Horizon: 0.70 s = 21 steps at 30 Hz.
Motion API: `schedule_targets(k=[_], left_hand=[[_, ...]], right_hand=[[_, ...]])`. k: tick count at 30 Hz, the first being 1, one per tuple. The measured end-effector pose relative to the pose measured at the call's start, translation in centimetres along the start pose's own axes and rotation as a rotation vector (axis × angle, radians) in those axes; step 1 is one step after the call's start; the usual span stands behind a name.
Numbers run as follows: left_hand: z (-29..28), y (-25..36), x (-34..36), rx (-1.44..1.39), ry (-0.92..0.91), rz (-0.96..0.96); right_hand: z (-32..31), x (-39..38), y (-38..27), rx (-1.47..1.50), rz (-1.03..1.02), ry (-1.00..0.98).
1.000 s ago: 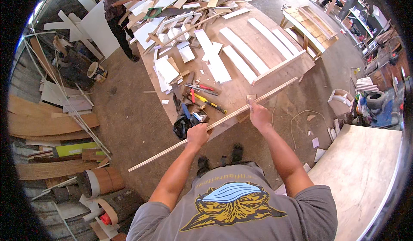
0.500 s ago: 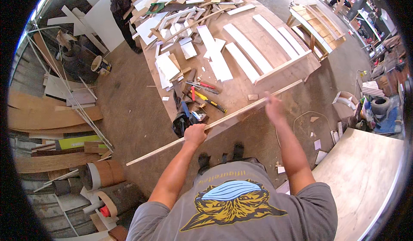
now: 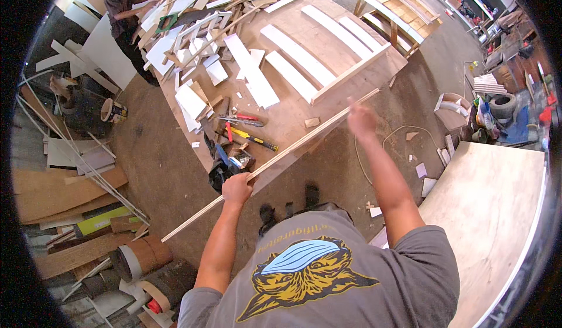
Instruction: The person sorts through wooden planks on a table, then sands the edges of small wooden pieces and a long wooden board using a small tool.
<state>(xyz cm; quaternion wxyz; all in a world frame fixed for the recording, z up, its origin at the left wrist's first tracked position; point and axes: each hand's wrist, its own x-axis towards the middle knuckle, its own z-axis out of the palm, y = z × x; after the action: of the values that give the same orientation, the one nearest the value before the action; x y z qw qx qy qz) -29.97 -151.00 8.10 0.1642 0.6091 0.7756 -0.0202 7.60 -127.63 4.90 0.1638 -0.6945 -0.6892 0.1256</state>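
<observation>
A long, thin wooden strip (image 3: pixel 304 142) runs slantwise in front of me, from the lower left up to the table's near right corner. My left hand (image 3: pixel 238 189) is closed round it, left of its middle. Close to its far right end is my right hand (image 3: pixel 362 120), smeared by motion; whether its fingers grip or only touch the strip is unclear. Beyond the strip, on the table (image 3: pixel 287 114), lie a hammer (image 3: pixel 257 141) with a yellow and black handle, red-handled pliers (image 3: pixel 244 119), a small wood block (image 3: pixel 312 122) and a black bag (image 3: pixel 221 174).
White curved pieces (image 3: pixel 298 56) and a heap of offcuts (image 3: pixel 199 29) cover the table's far part. Another person (image 3: pixel 123 23) stands at its far left. A plywood sheet (image 3: pixel 486 211) is at my right; rolled sheets (image 3: pixel 143 249) lie at left. A cord (image 3: pixel 404 128) loops on the floor.
My view has turned, so the table and floor things sit further left and higher. The strip stays in my left hand and slopes more steeply. My right hand is still blurred near its right end.
</observation>
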Motion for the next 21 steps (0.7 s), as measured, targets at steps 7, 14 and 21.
schedule_targets(k=[7, 14, 21], left_hand=[[0.4, -0.1, 0.0, 0.015, 0.006, -0.005], [0.4, 0.1, -0.2, 0.007, 0.037, 0.017], [1.2, -0.7, -0.1, 0.001, 0.029, 0.000]], right_hand=[[-3.2, 3.5, 4.5, 0.006, 0.074, 0.023], [-2.8, 2.6, 5.1, 0.032, -0.004, 0.002], [-1.6, 1.8, 4.5, 0.036, -0.088, -0.009]])
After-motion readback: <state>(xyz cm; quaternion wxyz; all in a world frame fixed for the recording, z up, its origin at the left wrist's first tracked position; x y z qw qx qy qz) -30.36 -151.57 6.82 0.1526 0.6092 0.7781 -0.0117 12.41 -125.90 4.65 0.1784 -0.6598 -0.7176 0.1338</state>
